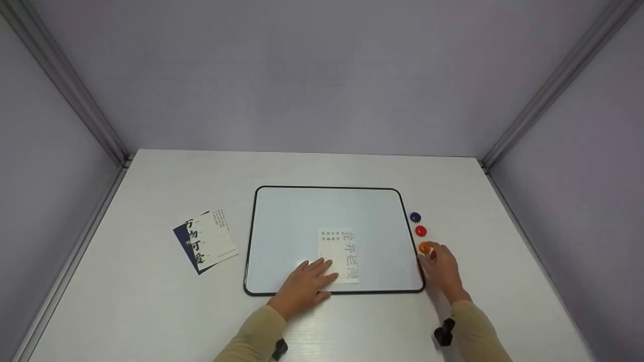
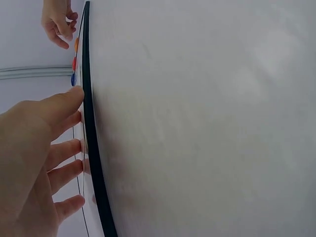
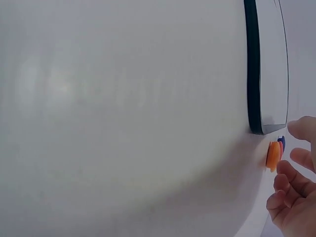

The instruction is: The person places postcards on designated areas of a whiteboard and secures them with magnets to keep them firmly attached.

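A whiteboard (image 1: 287, 216) with a thin black frame lies flat on the table. On its lower middle is a white card with writing (image 1: 328, 246). My left hand (image 1: 304, 286) rests with spread fingers over the card's lower left part, hiding that corner. Beyond the board's right edge sits an orange round magnet (image 1: 424, 247), partly covered in the head view by my right hand (image 1: 444, 269). The right wrist view shows thumb and index finger apart, just beside the orange magnet (image 3: 273, 156). A red magnet (image 1: 420, 231) and a dark blue magnet (image 1: 415, 217) line up behind it.
Left of the board, a white card with black writing (image 1: 214, 244) overlaps a dark blue card (image 1: 183, 239) on the white table (image 1: 126, 281). Purplish-grey panels (image 1: 307, 85) stand behind and at both sides. Black wrist devices (image 1: 444, 333) sit at the sleeves.
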Available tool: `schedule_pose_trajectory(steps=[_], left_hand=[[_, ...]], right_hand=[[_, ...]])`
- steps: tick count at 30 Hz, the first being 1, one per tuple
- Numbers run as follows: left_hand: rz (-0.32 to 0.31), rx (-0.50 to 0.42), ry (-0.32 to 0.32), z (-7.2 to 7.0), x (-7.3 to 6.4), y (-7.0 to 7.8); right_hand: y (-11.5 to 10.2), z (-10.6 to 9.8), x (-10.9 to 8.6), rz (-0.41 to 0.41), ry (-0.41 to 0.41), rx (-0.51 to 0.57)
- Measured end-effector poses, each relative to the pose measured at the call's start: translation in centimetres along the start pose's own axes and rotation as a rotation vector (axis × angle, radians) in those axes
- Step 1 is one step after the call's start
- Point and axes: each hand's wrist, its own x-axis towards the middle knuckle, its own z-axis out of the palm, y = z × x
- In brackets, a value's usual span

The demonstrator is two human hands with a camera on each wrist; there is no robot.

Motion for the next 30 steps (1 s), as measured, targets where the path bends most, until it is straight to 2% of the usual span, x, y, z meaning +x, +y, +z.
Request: schedule_pose_trajectory(steps=[5,11,17,30], left_hand=[[-0.022,-0.06,-0.041,-0.1,0.1,0.0],[-0.035,-0.103,-0.048,-0.1,0.0,-0.1],[-0.048,-0.147,-0.065,0.0,0.0,-0.2],[-0.038,-0.122,-0.003,0.3,0.1,0.0]], right_hand=[[0.1,-0.2,0.3,0.013,0.003,0.023],[0.4,-0.1,0.6,0.003,0.015,0.035],[0.8,0.1,1.0,0.004,0.072,0.08],[0.7,0.2,1.5,0.071,0.059,0.11]])
